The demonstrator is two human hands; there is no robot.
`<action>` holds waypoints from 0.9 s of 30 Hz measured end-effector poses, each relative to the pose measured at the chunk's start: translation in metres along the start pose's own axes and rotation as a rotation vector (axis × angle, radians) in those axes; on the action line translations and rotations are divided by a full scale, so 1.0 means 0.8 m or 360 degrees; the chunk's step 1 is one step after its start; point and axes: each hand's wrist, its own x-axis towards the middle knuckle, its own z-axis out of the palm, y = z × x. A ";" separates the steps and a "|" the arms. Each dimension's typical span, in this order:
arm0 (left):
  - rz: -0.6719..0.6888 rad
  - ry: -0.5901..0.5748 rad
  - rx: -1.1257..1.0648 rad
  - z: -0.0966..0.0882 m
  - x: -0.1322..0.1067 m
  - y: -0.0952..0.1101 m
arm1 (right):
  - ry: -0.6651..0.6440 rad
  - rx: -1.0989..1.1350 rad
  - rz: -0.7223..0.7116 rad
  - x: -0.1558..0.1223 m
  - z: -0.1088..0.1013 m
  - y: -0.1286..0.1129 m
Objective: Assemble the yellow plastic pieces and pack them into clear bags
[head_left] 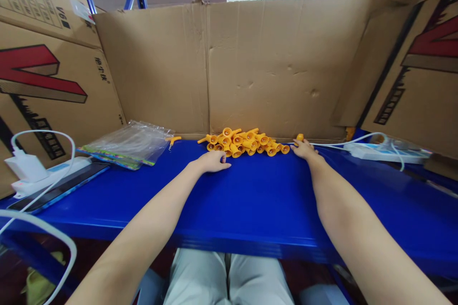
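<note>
Right hand (304, 148) pinches one yellow piece (299, 137) just right of the yellow pile (251, 145), apparently keeping it separate; left hand (213, 161) curls at the pile's near-left edge, grip untellable.

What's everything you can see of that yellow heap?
The heap is a jumble of many glossy orange-yellow pieces, plastic by their look, with flared, cup-like mouths and narrower stems. Small shiny bits show inside several mouths. It lies on the blue tabletop, most visible mouths facing the camera, just before the cardboard wall. The left hand is at its near left side; whether they touch is unclear.
</note>
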 end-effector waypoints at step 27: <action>-0.0335 -0.0058 0.0075 -0.022 -0.003 -0.012 | -0.0199 -0.0153 -0.0067 -0.054 -0.014 -0.001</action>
